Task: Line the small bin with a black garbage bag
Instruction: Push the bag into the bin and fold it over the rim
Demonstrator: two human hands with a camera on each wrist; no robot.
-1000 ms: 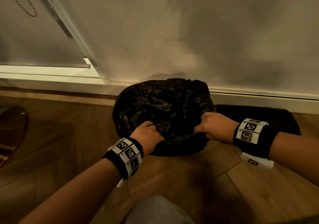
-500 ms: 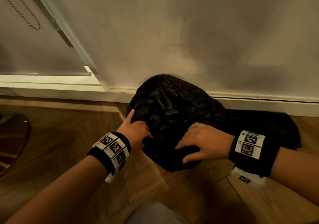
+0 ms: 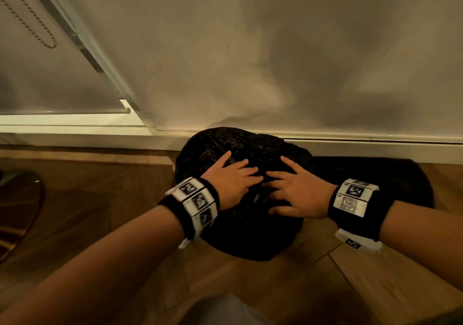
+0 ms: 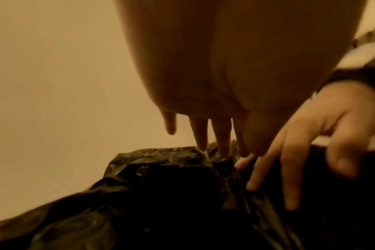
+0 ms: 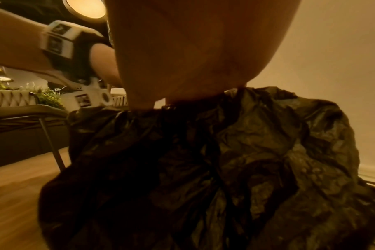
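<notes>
A crumpled black garbage bag (image 3: 238,234) covers the small bin on the wooden floor by the wall; the bin itself is hidden under the plastic. My left hand (image 3: 231,183) lies flat on the top of the bag with its fingers spread. My right hand (image 3: 292,193) presses beside it, fingers straight and spread, fingertips nearly meeting the left ones. In the left wrist view both hands' fingers (image 4: 222,140) point down into the bag (image 4: 152,194). The right wrist view shows the puffed bag (image 5: 235,160) under my palm.
A white baseboard (image 3: 375,147) and wall run just behind the bag. A dark flat mat or cloth (image 3: 390,182) lies on the floor to the right. A chair's metal base (image 3: 17,207) stands at the far left.
Both hands have let go of the bag's rim, moved up and inward, and now press flat on its top. The bag has shifted slightly right.
</notes>
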